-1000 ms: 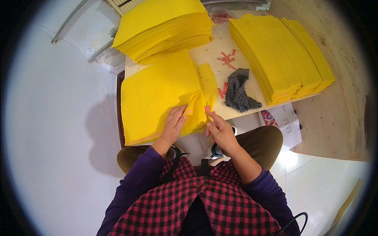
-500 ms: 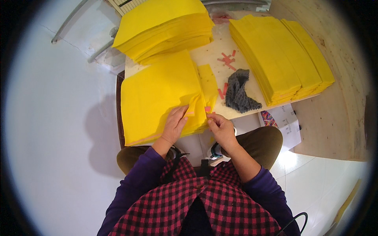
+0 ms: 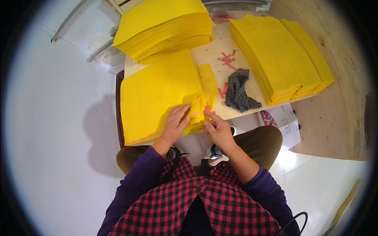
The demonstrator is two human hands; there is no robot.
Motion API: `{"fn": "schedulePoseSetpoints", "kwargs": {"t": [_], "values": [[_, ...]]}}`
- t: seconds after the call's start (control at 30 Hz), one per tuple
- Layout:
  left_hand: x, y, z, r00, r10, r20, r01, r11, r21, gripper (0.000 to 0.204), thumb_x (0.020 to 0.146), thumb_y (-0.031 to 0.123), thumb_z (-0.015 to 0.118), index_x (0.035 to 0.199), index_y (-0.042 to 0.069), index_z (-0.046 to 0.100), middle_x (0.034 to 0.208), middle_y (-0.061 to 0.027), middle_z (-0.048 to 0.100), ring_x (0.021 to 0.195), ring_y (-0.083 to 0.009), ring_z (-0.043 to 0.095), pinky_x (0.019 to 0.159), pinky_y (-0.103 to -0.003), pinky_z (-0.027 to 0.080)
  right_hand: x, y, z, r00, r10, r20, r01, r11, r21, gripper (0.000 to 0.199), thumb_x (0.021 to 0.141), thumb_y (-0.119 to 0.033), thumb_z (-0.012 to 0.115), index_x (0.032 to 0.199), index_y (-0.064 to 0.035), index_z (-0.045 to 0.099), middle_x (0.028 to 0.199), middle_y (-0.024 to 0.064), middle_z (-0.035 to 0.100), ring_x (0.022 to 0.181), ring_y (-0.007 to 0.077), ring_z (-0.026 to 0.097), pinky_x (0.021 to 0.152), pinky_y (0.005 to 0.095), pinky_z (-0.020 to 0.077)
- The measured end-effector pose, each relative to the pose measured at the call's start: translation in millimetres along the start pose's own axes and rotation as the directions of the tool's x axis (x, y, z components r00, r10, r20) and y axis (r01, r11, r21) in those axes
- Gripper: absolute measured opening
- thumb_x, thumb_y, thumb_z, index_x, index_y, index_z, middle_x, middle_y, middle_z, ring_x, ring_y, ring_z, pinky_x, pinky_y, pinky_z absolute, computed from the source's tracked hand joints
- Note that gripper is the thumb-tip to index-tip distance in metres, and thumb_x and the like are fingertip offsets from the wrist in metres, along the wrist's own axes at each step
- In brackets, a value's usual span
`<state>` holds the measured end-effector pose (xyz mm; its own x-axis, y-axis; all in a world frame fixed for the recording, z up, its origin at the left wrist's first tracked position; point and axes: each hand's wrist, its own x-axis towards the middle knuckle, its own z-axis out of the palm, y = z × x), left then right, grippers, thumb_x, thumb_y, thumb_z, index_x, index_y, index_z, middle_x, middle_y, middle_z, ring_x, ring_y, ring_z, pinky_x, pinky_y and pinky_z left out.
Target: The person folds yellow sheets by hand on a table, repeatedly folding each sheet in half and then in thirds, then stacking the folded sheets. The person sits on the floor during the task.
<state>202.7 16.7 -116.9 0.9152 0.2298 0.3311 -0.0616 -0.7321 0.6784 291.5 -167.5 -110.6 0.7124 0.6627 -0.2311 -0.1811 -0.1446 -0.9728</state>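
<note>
Head view: front yellow cloth pile (image 3: 157, 92) lay left of frame ctr. L hand (image 3: 175, 122), approx. mid-frame, rested on it by a lifted fold (image 3: 195, 104); grip couldn't be told. R hand (image 3: 219, 129), right of ctr, had thumb & forefinger parted at pile's edge; hold unclear. Gray rag (image 3: 237, 92) & pink strips (image 3: 226, 59) lay upper right of ctr.

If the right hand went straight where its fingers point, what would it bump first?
Probably the yellow stack, at its near right corner. The right hand's fingertips look very close, maybe already touching; depth is hard to judge.
</note>
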Motion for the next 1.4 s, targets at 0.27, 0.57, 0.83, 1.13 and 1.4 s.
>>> {"fn": "schedulePoseSetpoints", "kwargs": {"t": [0.27,0.57,0.83,1.13,1.4], "values": [[2.7,4.8,-2.7,1.0,-0.008,0.03,0.008,1.0,0.018,0.056,0.081,0.027,0.067,0.129,0.003,0.053,0.122,-0.0186,0.058,0.115,-0.0359,0.052,0.1,-0.041,0.04,-2.9,-3.8,1.9,1.0,0.0,0.028,0.001,0.999,-0.041,0.044,0.093,-0.007,0.056,0.135,0.0001,0.047,0.073,0.0016,0.058,0.063,0.0082,0.055,0.061,0.0227,0.0455],[1.7,8.3,-1.2,0.999,-0.029,0.037,0.027,0.998,0.051,0.058,0.077,0.019,0.07,0.129,0.003,0.052,0.122,-0.0186,0.058,0.115,-0.0366,0.052,0.1,-0.041,0.04,-0.5,-6.1,6.1,0.999,-0.019,0.045,0.019,1.0,0.017,0.046,0.091,-0.008,0.055,0.134,0.0043,0.046,0.073,0.0068,0.062,0.062,0.0108,0.058,0.061,0.0255,0.0491],[-2.6,-4.0,1.5,0.998,-0.062,-0.023,0.062,0.998,-0.003,0.038,0.089,0.014,0.054,0.124,0.001,0.055,0.118,-0.0204,0.058,0.113,-0.0367,0.052,0.1,-0.041,0.039,-5.9,-8.2,-5.7,0.997,0.061,-0.044,-0.055,0.991,0.126,0.028,0.095,-0.012,0.054,0.122,-0.0082,0.059,0.068,-0.0017,0.054,0.055,0.0051,0.047,0.049,0.0193,0.0375],[-4.9,-13.6,4.2,0.998,-0.065,-0.028,0.062,0.995,-0.084,0.034,0.09,0.015,0.055,0.121,0.001,0.058,0.117,-0.0182,0.06,0.112,-0.0346,0.053,0.098,-0.04,0.04,19.5,-22.9,-13.3,0.918,-0.396,0.001,0.351,0.812,-0.467,0.031,0.08,-0.003,0.065,0.111,-0.0006,0.06,0.09,0.012,0.065,0.086,0.0264,0.061,0.079,0.0344,0.0485],[-2.0,-11.1,3.6,0.999,-0.021,-0.034,0.018,0.994,-0.105,0.037,0.086,0.013,0.058,0.121,0.001,0.058,0.117,-0.0174,0.061,0.11,-0.035,0.055,0.097,-0.041,0.041,71.8,-53.1,1.8,0.679,-0.644,0.352,0.692,0.401,-0.601,0.03,0.068,0.001,0.067,0.097,-0.0054,0.066,0.093,0.0124,0.065,0.097,0.0339,0.057,0.089,0.0417,0.0442]]}}
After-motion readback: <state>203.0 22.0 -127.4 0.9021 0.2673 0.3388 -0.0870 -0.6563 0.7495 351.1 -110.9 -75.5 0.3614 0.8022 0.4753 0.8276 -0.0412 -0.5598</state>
